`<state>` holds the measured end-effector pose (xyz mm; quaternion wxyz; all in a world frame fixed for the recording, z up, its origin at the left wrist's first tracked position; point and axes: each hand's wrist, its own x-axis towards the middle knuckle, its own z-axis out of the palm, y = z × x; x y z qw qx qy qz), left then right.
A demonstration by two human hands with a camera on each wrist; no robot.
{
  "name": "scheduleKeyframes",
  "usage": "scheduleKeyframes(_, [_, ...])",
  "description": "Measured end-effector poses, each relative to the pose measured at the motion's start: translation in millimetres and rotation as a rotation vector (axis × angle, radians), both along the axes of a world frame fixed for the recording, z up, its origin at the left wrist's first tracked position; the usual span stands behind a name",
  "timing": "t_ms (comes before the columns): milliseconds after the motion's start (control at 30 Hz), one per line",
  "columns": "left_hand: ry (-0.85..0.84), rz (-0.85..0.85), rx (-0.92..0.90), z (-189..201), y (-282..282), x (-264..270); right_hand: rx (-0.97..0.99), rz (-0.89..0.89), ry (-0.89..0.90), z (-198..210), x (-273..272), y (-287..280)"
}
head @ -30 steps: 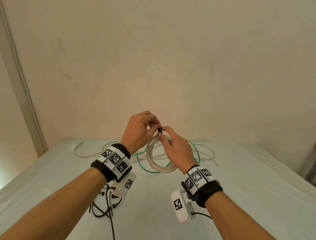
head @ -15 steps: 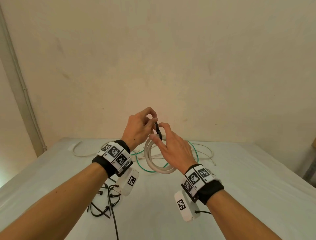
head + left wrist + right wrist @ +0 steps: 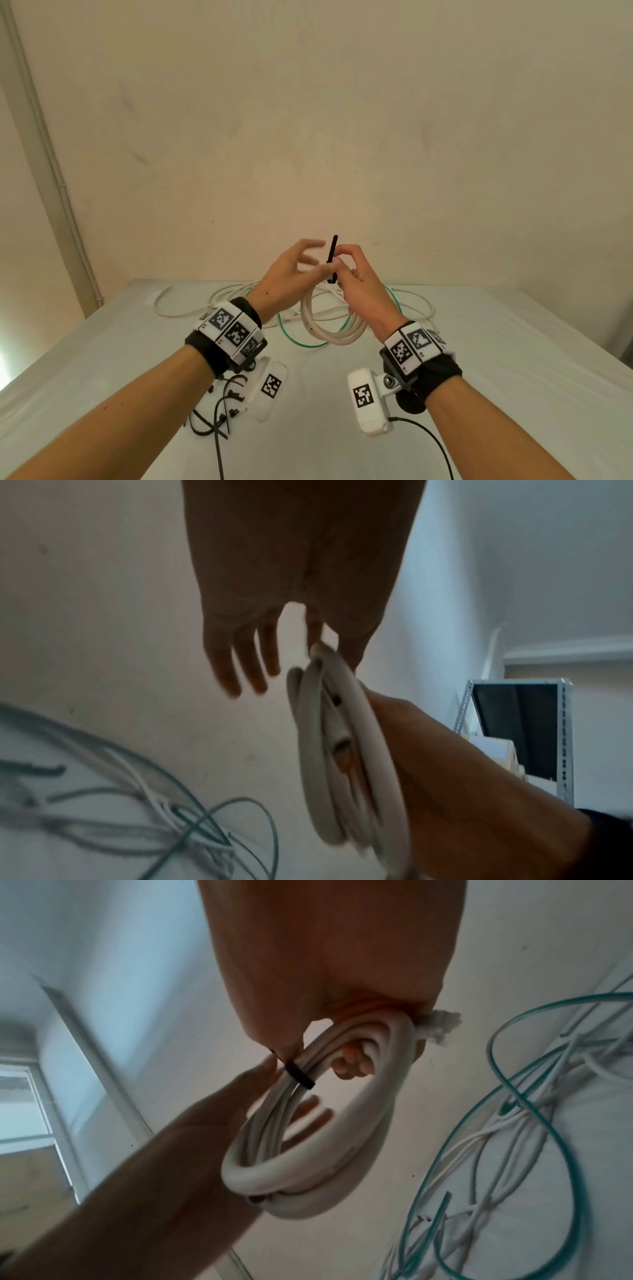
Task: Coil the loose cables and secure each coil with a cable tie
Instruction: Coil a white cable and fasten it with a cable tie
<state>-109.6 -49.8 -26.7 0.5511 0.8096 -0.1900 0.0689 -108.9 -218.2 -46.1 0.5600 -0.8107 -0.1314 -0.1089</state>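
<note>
A white cable coil (image 3: pixel 327 330) hangs in the air above the table, and my right hand (image 3: pixel 351 274) grips its top with fingers curled through the loop (image 3: pixel 352 1061). A black cable tie (image 3: pixel 331 258) is wrapped round the coil (image 3: pixel 300 1077); its tail stands straight up beside my right index finger. My left hand (image 3: pixel 308 262) is just left of the tie with fingers spread and straight (image 3: pixel 246 666), blurred. Its thumb (image 3: pixel 263 1069) touches the coil by the tie. The tie's head is hidden between the hands.
Loose white cables (image 3: pixel 407 301) and a green cable (image 3: pixel 296 337) lie tangled at the back of the white table (image 3: pixel 513 377). Several spare black cable ties (image 3: pixel 219 411) lie under my left wrist. A wall stands close behind. A metal shelf (image 3: pixel 514 723) is off to the right.
Both hands rose with the coil. The tie's tail now sticks up well above the hands, and my left fingers, which pinched it before, have spread away from it.
</note>
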Motion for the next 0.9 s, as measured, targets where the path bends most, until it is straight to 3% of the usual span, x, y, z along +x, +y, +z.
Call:
scheduleKeyframes(67, [0.248,-0.133,-0.195,-7,-9,-9,0.053,0.026,0.013,2,-1,2])
scheduleKeyframes(100, [0.28,-0.154,-0.258,-8,-12,-12,0.08,0.035,0.028,4,-1,3])
scheduleKeyframes(200, [0.2,-0.065,-0.266,-6,-16,-11,0.097,0.073,0.065,9,-5,1])
scheduleKeyframes(300, [0.157,0.023,-0.303,-2,-18,-6,-0.029,0.061,0.059,10,-4,0])
scheduleKeyframes(533, [0.142,0.074,-0.33,8,-18,1,-0.158,0.038,0.03,31,-3,-4])
scheduleKeyframes(600, [0.133,0.069,-0.336,9,-18,2,-0.198,0.027,-0.033,42,-3,-6])
scheduleKeyframes(733, [0.137,0.068,-0.383,9,-18,1,-0.337,-0.087,-0.345,54,7,-7])
scheduleKeyframes(900, [0.1,0.07,-0.386,9,-16,-4,-0.193,-0.19,-0.451,62,14,-15])
